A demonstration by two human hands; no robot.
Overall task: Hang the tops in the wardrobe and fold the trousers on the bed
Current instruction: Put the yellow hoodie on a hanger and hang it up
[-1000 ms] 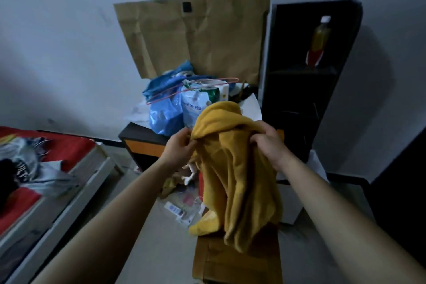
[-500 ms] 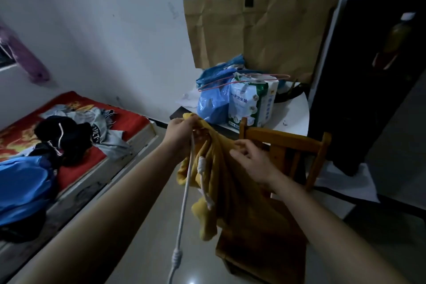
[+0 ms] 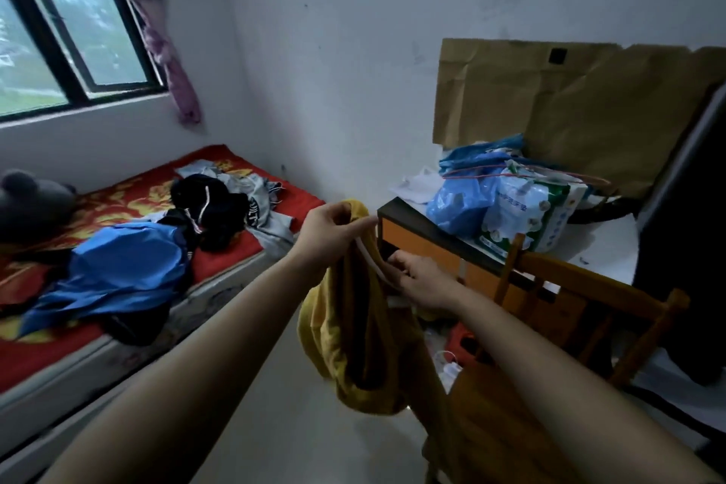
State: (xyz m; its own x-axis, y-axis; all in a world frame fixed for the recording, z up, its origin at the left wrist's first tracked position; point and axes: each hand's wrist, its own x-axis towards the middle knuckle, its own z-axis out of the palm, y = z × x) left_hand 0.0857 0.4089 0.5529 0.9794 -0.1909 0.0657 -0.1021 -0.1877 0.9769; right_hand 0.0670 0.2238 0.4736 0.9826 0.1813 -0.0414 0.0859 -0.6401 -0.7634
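A mustard-yellow garment (image 3: pixel 353 346) with a white drawstring (image 3: pixel 369 259) hangs in front of me over the floor. My left hand (image 3: pixel 328 234) grips its top edge and the cord. My right hand (image 3: pixel 422 279) pinches the cloth and the cord's lower end a little lower to the right. The bed (image 3: pixel 118 287) with a red patterned cover lies at the left. On it lie a blue garment (image 3: pixel 121 279), a black piece with a white cord (image 3: pixel 208 208) and a grey top (image 3: pixel 259 204).
A wooden chair (image 3: pixel 581 310) stands just right of my hands. Behind it a low desk (image 3: pixel 424 236) carries a blue plastic bag (image 3: pixel 459 204) and a tissue pack (image 3: pixel 530 212). A dark cabinet (image 3: pixel 691 240) fills the right edge. A window (image 3: pixel 59 31) with a pink curtain is upper left.
My view has swung left, bringing the bed and window into sight. The yellow garment was lifted off the chair. Both hands now hold its top edge and drawstring.
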